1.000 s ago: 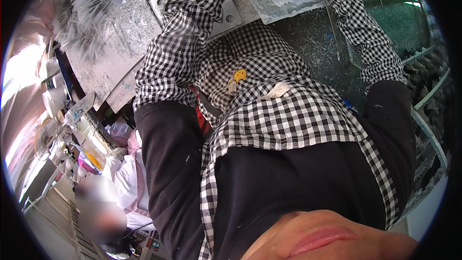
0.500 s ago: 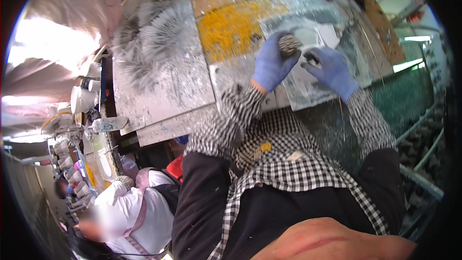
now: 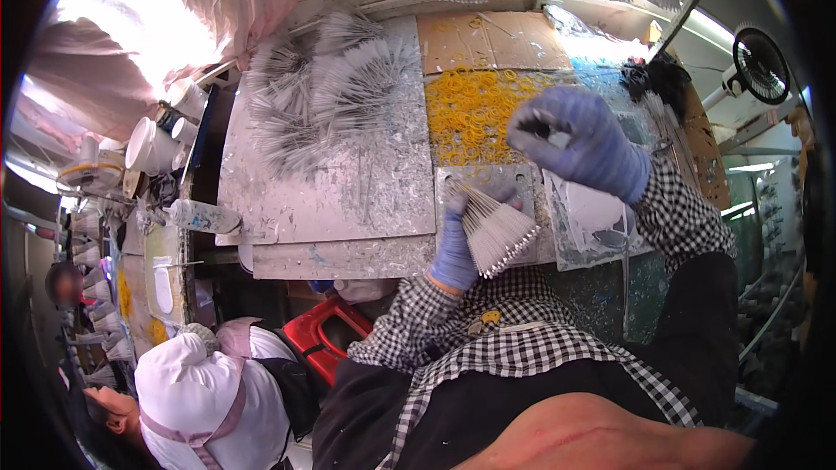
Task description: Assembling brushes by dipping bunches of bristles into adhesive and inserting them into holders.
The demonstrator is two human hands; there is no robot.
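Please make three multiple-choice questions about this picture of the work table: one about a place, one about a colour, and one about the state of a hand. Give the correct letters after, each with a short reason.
1. Where does the pile of small yellow rings lie?
A. on the table beyond the hands
B. on the floor by the red bin
C. in a white cup

2. What colour are the gloves on both hands?
A. green
B. blue-purple
C. white

3. What is the left hand doing?
A. lying flat on the table
B. gripping a fanned bundle of thin white sticks
C. holding a bottle

Answers:
1. A: the yellow rings are spread on the table, above the raised right hand.
2. B: both gloves show blue-purple.
3. B: the left hand closes around the narrow end of the bundle of sticks, which fans out to the right.
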